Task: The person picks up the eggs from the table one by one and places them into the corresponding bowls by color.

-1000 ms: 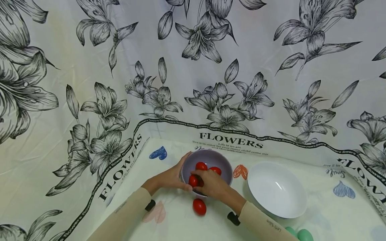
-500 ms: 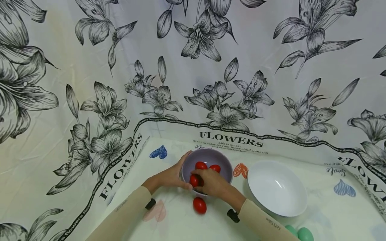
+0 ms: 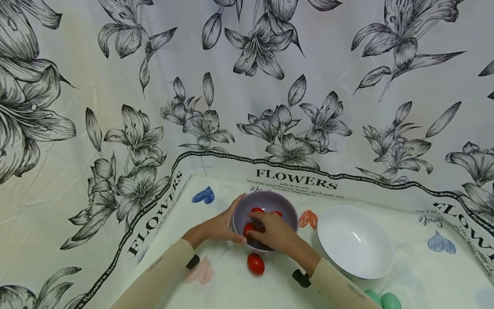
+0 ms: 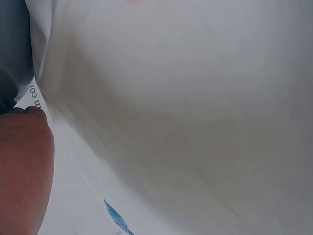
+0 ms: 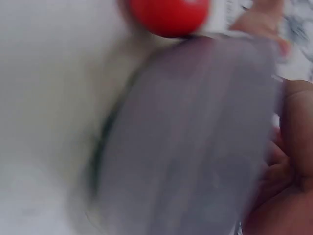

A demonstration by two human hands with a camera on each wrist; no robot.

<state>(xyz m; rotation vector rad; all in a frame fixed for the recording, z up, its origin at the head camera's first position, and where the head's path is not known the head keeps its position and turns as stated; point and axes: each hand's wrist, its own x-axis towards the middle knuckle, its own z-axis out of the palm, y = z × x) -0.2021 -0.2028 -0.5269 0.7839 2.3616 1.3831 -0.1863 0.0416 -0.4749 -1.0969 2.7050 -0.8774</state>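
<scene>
A purple bowl [image 3: 283, 204] stands on the table, with several red eggs inside. My left hand [image 3: 220, 225] holds its left side, thumb at the near rim and fingers round the far side. Inside the bowl, my right hand [image 3: 278, 231] has its thumb and fingers spread apart beside a red egg [image 3: 248, 228]; it partly hides the eggs behind. Another red egg [image 3: 256, 264] lies on the cloth in front of the bowl. The bowl's outer wall [image 5: 186, 137] fills the right wrist view, blurred. Only part of the left hand [image 4: 22, 166] shows in the left wrist view.
A white bowl [image 3: 355, 244] stands to the right of the purple one, with nothing in it. Green eggs [image 3: 390, 300] lie at the lower right, cut off by the frame. A flower-printed cloth [image 3: 216, 279] covers the table and hangs behind it.
The right hand's fingers have loosened from the red egg in the bowl and the hand has shifted slightly, covering more of the eggs behind. The left hand stays on the bowl.
</scene>
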